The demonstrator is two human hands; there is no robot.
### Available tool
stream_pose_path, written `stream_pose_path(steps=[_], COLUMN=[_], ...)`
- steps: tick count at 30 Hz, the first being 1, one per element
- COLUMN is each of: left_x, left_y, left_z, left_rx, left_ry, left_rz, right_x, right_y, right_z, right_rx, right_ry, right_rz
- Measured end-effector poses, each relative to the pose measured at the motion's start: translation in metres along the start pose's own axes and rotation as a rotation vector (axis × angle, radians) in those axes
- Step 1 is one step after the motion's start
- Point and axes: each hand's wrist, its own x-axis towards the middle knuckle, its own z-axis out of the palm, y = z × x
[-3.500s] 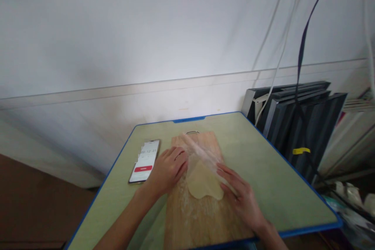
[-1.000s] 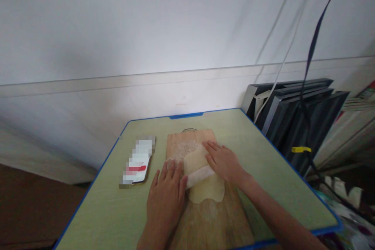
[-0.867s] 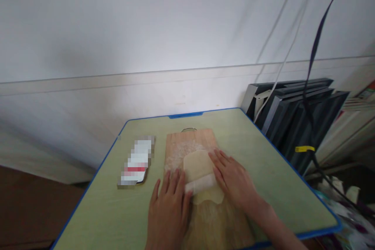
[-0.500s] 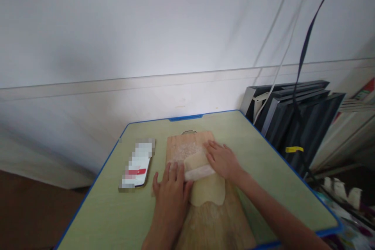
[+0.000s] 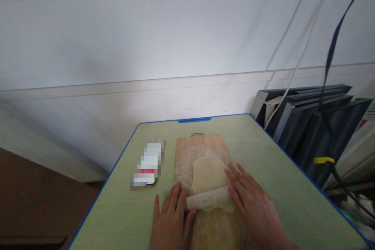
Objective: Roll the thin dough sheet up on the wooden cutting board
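Observation:
A pale, floury rolling pin (image 5: 208,199) lies crosswise over a flattened sheet of dough (image 5: 209,174), close to its near edge. My left hand (image 5: 171,216) rests flat over the pin's left end, fingers stretched forward. Over the right end lies my right hand (image 5: 249,199), its fingers long and slightly spread, the tips beside the dough's right edge. Both ends of the pin are hidden under my hands. Beneath the dough is a wooden cutting board (image 5: 202,140), dusted with flour around the dough's far and left sides.
A phone (image 5: 150,162), partly pixelated, lies left of the board on a light green table (image 5: 117,207) with a blue edge. Behind it stands a white wall (image 5: 164,97). Dark flat panels (image 5: 310,121) lean at the right, where a black cable (image 5: 329,58) hangs down.
Both hands and the rolling pin have come nearer along the board, so more of the dough's far part shows. My view has shifted slightly left.

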Motion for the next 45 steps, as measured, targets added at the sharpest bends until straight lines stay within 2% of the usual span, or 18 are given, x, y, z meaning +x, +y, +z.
stream_pose_path(steps=[3, 6, 10, 13, 17, 20, 23, 26, 32, 35, 38, 45], left_x=[0.003, 0.021, 0.048, 0.052, 0.032, 0.007, -0.008, -0.004, 0.044, 0.058, 0.053, 0.005], left_y=[-0.001, 0.003, 0.003, 0.001, 0.003, 0.004, 0.002, 0.002, 0.008, 0.006, 0.006, 0.003], left_z=[-0.002, -0.015, -0.029, -0.031, -0.023, -0.006, 0.011, 0.011, -0.025, -0.03, -0.027, -0.009], left_rx=[0.006, 0.012, -0.004, -0.014, 0.006, 0.042, 0.088, 0.083, 0.044, 0.029, 0.02, 0.008], left_ry=[0.03, 0.042, -0.033, -0.046, -0.031, 0.064, 0.16, 0.161, 0.032, 0.017, 0.011, 0.031], left_rz=[0.013, -0.031, -0.069, -0.065, -0.027, 0.056, 0.1, 0.082, -0.047, -0.045, -0.039, 0.026], right_x=[0.009, 0.042, 0.085, 0.093, 0.062, 0.024, -0.001, 0.003, 0.056, 0.066, 0.052, -0.02], right_y=[-0.001, -0.001, 0.001, 0.001, 0.0, -0.003, -0.005, -0.005, 0.001, 0.002, 0.0, -0.009], right_z=[0.003, 0.005, 0.005, 0.004, 0.002, -0.003, -0.006, -0.007, -0.004, -0.003, -0.005, -0.007], right_rx=[-0.02, -0.07, -0.068, -0.05, -0.044, -0.011, 0.012, 0.005, -0.053, -0.07, -0.084, -0.061], right_ry=[-0.013, -0.107, -0.252, -0.276, -0.17, -0.054, -0.01, -0.039, -0.168, -0.206, -0.166, 0.002], right_rz=[0.008, 0.035, 0.048, 0.04, 0.047, 0.056, 0.044, 0.052, 0.098, 0.098, 0.081, 0.0])
